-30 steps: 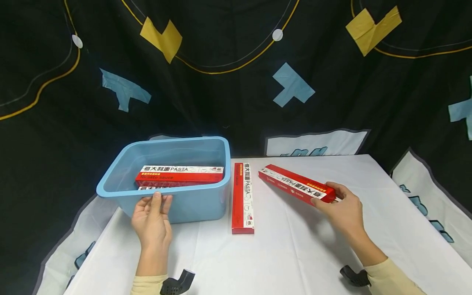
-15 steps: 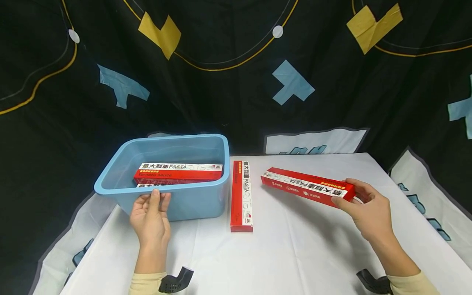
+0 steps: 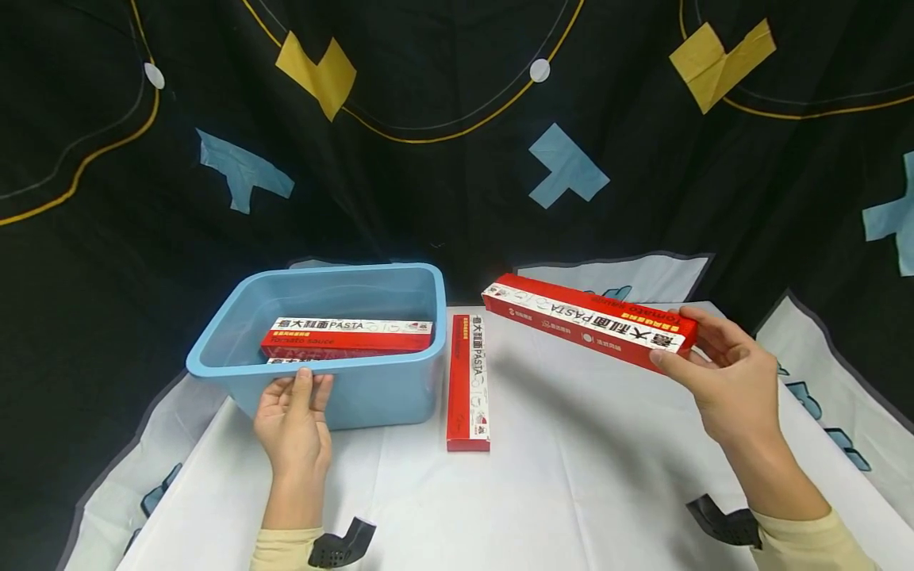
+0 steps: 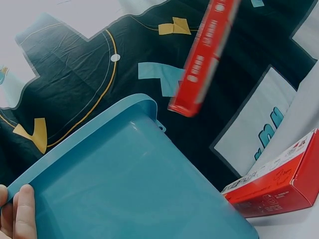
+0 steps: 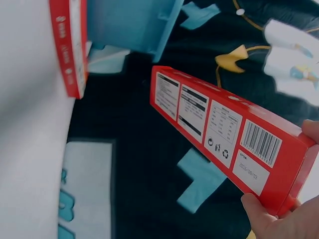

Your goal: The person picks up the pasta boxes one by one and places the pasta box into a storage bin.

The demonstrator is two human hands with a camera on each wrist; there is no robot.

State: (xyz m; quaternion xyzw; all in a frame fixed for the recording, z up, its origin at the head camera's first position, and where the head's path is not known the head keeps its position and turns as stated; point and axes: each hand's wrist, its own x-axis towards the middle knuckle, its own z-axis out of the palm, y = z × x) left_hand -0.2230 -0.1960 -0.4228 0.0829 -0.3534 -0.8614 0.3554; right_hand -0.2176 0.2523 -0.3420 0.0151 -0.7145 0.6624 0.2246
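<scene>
A blue plastic bin [image 3: 385, 396] stands at the left of the table, with a red and white pasta box [image 3: 350, 339] lying inside and part of another below it. My left hand [image 3: 296, 432] pinches the bin's front rim, thumb inside view and fingers at the wall. My right hand [image 3: 735, 381] grips the right end of a long pasta box [image 3: 589, 317] held above the table, its far end tilted up and pointing left. Between bin and raised box, another pasta box [image 3: 468, 388] lies flat, lengthwise. The right wrist view shows the held box's [image 5: 219, 134] printed label side and barcode.
A white cloth covers the table [image 3: 528, 492]. Behind it hangs a black curtain [image 3: 443, 198] with yellow and blue patches. The lying box stands close beside the bin's right wall.
My right hand has moved right and lifted the pasta box off the table, its far end rising above the table's back edge. The left hand stays on the bin's rim.
</scene>
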